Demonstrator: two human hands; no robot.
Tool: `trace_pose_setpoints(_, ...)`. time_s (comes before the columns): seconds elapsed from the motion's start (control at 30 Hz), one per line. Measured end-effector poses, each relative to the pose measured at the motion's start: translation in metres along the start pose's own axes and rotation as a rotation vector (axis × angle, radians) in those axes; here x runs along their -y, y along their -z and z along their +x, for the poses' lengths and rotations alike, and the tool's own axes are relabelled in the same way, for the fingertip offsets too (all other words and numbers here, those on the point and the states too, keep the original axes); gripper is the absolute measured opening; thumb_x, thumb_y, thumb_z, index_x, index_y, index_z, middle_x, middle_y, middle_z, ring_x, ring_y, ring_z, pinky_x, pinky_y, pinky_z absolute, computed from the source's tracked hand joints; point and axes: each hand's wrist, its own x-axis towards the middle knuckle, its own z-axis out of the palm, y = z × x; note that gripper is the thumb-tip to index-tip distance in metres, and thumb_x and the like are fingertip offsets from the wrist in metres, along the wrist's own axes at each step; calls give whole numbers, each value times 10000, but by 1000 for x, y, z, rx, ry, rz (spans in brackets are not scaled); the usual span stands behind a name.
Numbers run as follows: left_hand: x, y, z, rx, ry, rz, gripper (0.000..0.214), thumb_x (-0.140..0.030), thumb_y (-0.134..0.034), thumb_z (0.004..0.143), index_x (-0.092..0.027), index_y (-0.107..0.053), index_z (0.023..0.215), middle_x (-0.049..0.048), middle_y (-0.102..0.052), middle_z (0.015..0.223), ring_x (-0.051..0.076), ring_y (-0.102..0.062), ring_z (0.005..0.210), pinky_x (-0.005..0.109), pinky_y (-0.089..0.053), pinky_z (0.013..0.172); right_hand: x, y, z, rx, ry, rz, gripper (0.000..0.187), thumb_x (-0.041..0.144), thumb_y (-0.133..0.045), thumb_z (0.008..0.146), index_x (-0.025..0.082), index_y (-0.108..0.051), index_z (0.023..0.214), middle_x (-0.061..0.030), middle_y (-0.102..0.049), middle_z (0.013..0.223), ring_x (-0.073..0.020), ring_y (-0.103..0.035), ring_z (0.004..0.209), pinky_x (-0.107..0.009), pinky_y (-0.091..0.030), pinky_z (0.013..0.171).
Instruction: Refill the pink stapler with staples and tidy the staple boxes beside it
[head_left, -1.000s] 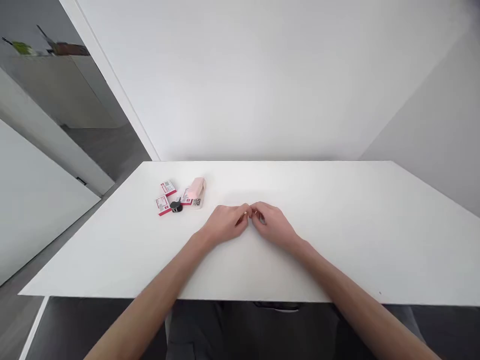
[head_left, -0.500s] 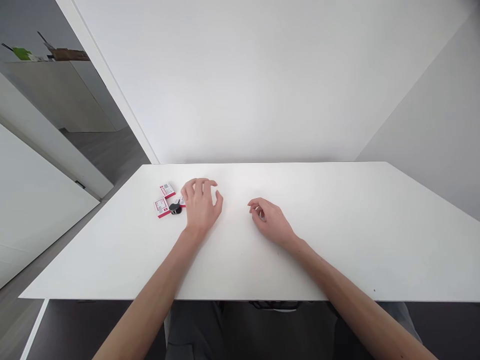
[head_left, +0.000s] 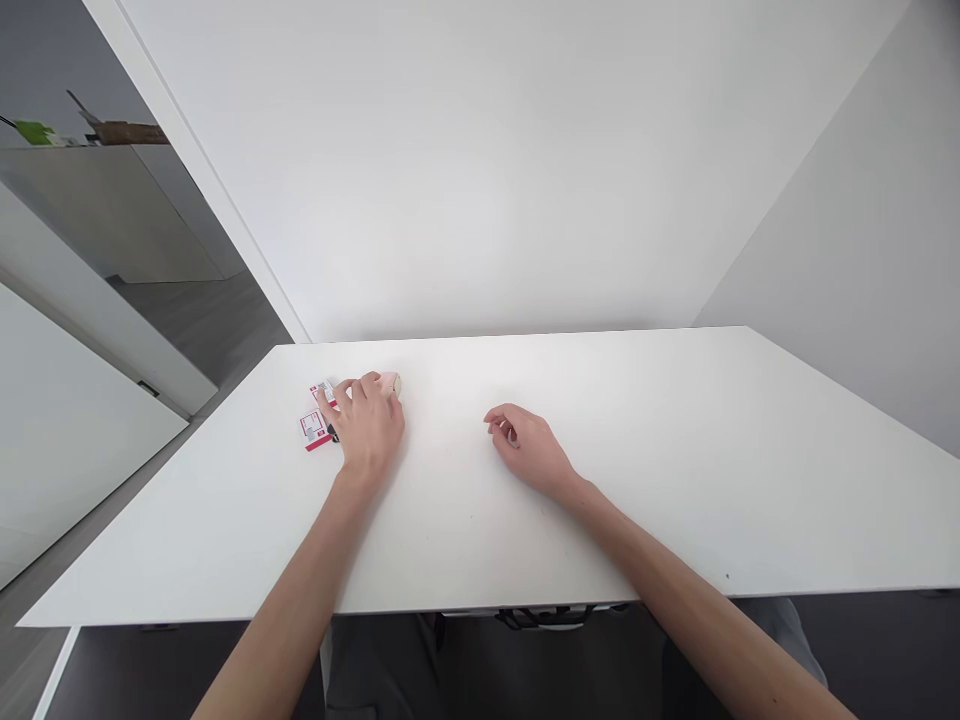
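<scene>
My left hand [head_left: 366, 425] reaches over a group of small things at the left of the white table [head_left: 465, 540]. Its fingers are bent and spread. Beyond its index finger and thumb shows a small pale pink object [head_left: 390, 383], partly covered; its kind is unclear. Two small white-and-red boxes, the front one [head_left: 314, 429] and the rear one [head_left: 322, 391], lie left of the hand. A black item [head_left: 334, 432] is mostly hidden beneath the fingers. My right hand [head_left: 531, 447] rests on the table, loosely curled, a gap inside its fingers and nothing visible in it.
A white wall [head_left: 480, 180] rises behind the table's back edge, and a grey wall [head_left: 847, 260] stands at the right. At the left, an opening shows a cabinet [head_left: 97, 215] with things on top. A dark speck [head_left: 727, 576] marks the table near its front edge.
My left hand has moved left, over the boxes and the black item, covering more of them. The pink object now shows beyond its fingers. My right hand stays in place; the view has shifted slightly.
</scene>
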Motion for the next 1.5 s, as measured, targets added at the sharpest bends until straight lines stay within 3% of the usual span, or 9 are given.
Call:
trace_pose_setpoints(0.3, -8, 9, 3, 64, -62, -175, 321, -231, -405, 1020, -175, -595, 1274, 146, -751, 1100, 355, -642, 1068, 526, -409, 1056, -2, 1, 1, -9, -1, 12, 216, 195, -448, 962, 255, -622, 1075, -32, -722, 1028, -185, -641, 814, -349, -519, 729)
trace_pose_setpoints(0.53, -33, 14, -9, 75, -213, -585, 295, -328, -445, 1066, -235, -542, 1329, 125, -590, 1433, 287, -581, 1297, 447, -500, 1035, -2, 1, 3, -167, -34, 70, 223, 305, -480, 1016, 258, -571, 1214, -74, -685, 1149, -223, -637, 978, -357, -532, 740)
trace_pose_setpoints(0.67, -45, 16, -19, 139, -263, -773, 279, -352, -516, 1053, -256, -548, 1313, 121, -522, 1437, 257, -573, 1314, 384, -577, 938, -1, 2, 5, -274, 8, 78, 301, 385, -540, 1020, 261, -535, 1294, -116, -619, 1326, -258, -613, 1134, -436, -536, 917)
trace_pose_setpoints(0.83, -53, 18, -28, 213, -332, -858, 311, -347, -586, 1028, -270, -535, 1325, 121, -533, 1412, 259, -572, 1320, 388, -566, 975, 0, 5, 6, -226, 67, 124, 273, 419, -521, 1046, 269, -588, 1265, -95, -635, 1325, -254, -593, 1211, -446, -495, 1018)
trace_pose_setpoints(1.07, -59, 19, -33, 303, -413, -966, 325, -310, -628, 1004, -278, -542, 1315, 121, -547, 1396, 259, -570, 1307, 409, -554, 992, 3, 5, 5, -159, 54, 160, 243, 427, -494, 1056, 259, -636, 1160, -76, -686, 1233, -242, -617, 1166, -426, -482, 1014)
trace_pose_setpoints(1.17, -61, 19, -34, 370, -345, -1022, 378, -325, -679, 969, -285, -530, 1314, 115, -564, 1390, 257, -625, 1236, 404, -583, 929, 3, 5, 5, -150, 53, 162, 241, 430, -495, 1053, 256, -637, 1140, -74, -698, 1197, -239, -633, 1129, -419, -490, 993)
trace_pose_setpoints(1.3, -60, 20, -35, 615, -183, -1076, 719, -386, -794, 858, -312, -384, 1445, 105, -591, 1373, 211, -719, 978, 366, -613, 766, 4, 5, 3, -121, 58, 162, 219, 414, -511, 1044, 260, -640, 1130, -73, -706, 1179, -241, -648, 1106, -414, -509, 962)
trace_pose_setpoints(1.37, -57, 19, -34, 661, -150, -1040, 811, -402, -820, 811, -296, -362, 1471, 106, -603, 1356, 188, -715, 874, 369, -609, 744, 5, 6, 2, -109, 61, 155, 202, 405, -531, 1034, 264, -642, 1127, -71, -704, 1186, -244, -648, 1108, -416, -518, 951)
trace_pose_setpoints(1.5, -52, 21, -26, 630, -182, -869, 494, -514, -813, 779, -247, -662, 1166, 90, -694, 1203, 290, -672, 1073, 420, -580, 847, 7, 5, 0, -81, 76, 124, 197, 427, -609, 1002, 279, -653, 1125, -70, -696, 1197, -256, -640, 1118, -422, -531, 936)
